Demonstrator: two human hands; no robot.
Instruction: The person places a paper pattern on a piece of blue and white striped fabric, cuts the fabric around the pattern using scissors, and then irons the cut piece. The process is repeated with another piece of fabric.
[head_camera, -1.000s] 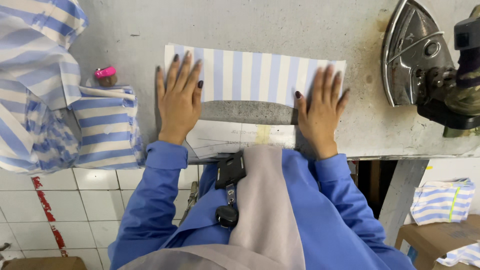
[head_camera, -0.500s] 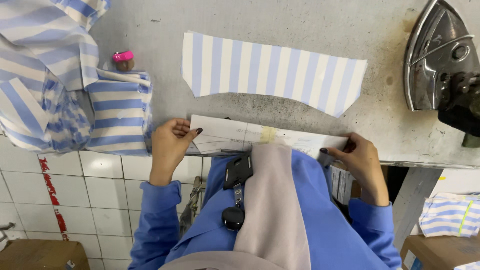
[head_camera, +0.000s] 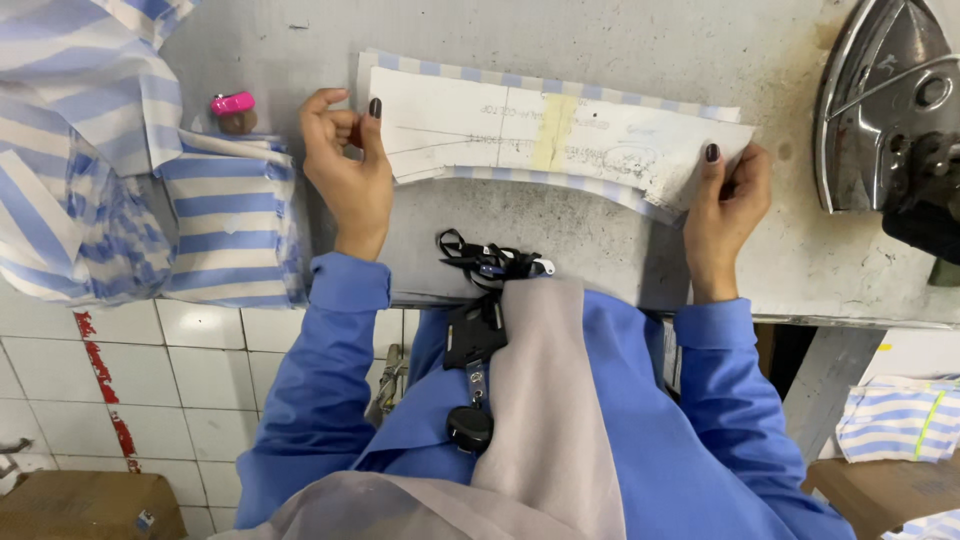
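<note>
Left hand: our left hand (head_camera: 345, 165) pinches the left end of the paper pattern (head_camera: 540, 135), grip closed on it.
Right hand: our right hand (head_camera: 728, 200) pinches the right end, grip closed on it too.
Paper pattern: we hold it flat on top of the striped cloth piece (head_camera: 600, 190), whose blue and white edges peek out around it.
Worktop: the grey worktop (head_camera: 560, 40) carries both.
Nearby: a folded striped pile (head_camera: 230, 220) lies left, a pink clip (head_camera: 232, 103) behind it, an iron (head_camera: 880, 110) right.

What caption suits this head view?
Both hands, left hand and right hand, hold a cream paper pattern over blue-striped white fabric.
</note>
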